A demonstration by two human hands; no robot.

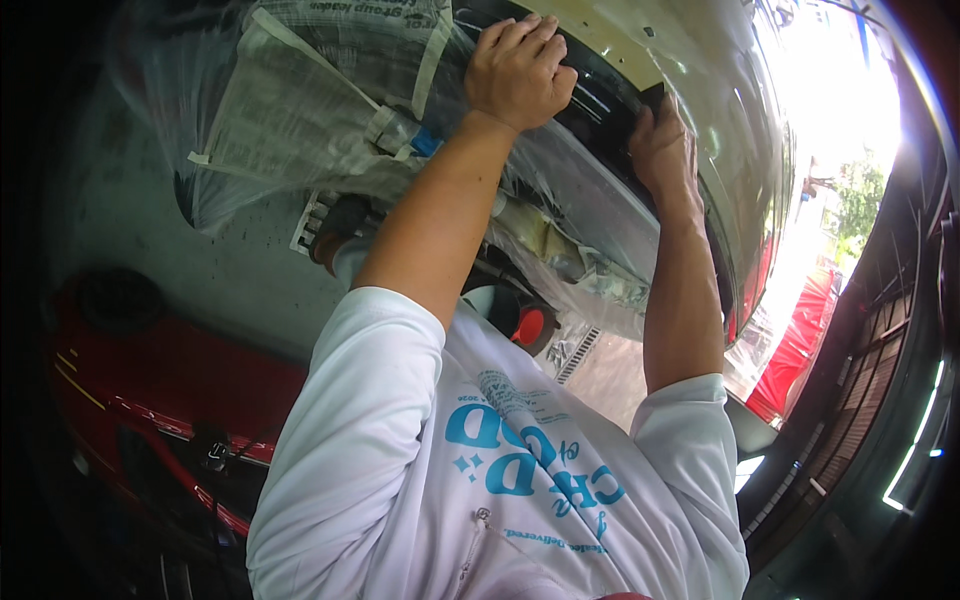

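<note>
I'm stretching forward, left hand (520, 80) bent, right hand (665, 150) edge-on at the dark panel (603, 118); whether my fingers (540, 35) are gripping, I can't tell.

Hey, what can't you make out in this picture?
All in the head view:
- Palm side of the left hand: hidden by the back of that hand, so I can't tell if it holds anything.
- Dark piece at the right hand: partly covered by that hand; its kind is unclear.
- Gold car panel: cut off by the top edge.
- Red car: partly lost in shadow.
</note>
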